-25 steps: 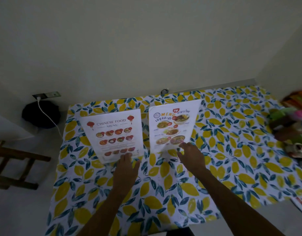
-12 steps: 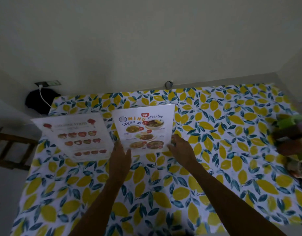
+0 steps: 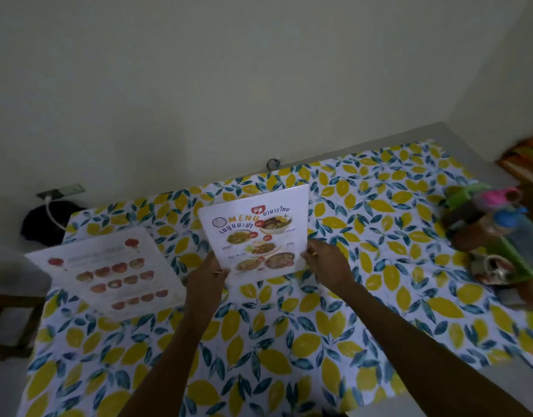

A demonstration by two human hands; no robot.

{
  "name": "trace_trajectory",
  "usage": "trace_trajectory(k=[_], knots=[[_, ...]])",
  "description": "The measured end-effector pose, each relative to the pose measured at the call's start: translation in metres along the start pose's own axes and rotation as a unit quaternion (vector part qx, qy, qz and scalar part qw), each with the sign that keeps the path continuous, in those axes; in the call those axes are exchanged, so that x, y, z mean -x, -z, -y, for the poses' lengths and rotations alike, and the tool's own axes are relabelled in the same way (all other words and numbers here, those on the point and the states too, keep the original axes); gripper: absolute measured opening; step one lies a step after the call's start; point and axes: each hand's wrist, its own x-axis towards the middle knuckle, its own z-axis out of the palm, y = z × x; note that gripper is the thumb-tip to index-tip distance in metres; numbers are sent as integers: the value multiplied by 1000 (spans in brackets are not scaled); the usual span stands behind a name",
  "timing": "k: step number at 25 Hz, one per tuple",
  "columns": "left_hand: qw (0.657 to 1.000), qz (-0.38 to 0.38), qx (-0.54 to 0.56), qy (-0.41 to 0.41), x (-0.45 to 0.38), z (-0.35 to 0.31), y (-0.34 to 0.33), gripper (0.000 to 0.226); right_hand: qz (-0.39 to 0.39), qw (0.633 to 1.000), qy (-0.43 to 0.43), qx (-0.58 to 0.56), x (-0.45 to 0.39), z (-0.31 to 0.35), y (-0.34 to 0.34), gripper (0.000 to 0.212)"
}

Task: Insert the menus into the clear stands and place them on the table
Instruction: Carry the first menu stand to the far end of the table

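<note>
A Thai menu in its clear stand [image 3: 257, 233] stands upright near the middle of the table [image 3: 379, 266], which wears a lemon-print cloth. My left hand [image 3: 206, 276] grips its lower left corner and my right hand [image 3: 327, 263] grips its lower right corner. A Chinese food menu in a second clear stand [image 3: 108, 272] stands at the table's left side, leaning back and blurred, with neither hand on it.
A cluster of bottles and containers [image 3: 497, 236] crowds the table's right edge. A wall runs close behind the table, with a socket and white cable [image 3: 53, 206] and a dark bag at the left. A wooden chair [image 3: 6, 320] stands left of the table.
My left hand has left the Chinese menu stand and gone to the Thai menu stand; both hands now hold it. The view has swung right, so both stands sit further left.
</note>
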Motion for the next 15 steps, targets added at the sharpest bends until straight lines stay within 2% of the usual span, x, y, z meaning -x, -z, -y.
trace_trajectory(k=[8, 12, 15], knots=[[971, 55, 21, -232, -40, -139, -46, 34, -127, 988, -86, 36, 29, -64, 135, 21], [953, 80, 25, -293, -62, -210, -80, 33, -160, 981, -98, 51, 18, -110, 204, 22], [949, 76, 24, -304, -81, -270, -114, 35, -162, 980, -92, 63, -9, -149, 255, 20]])
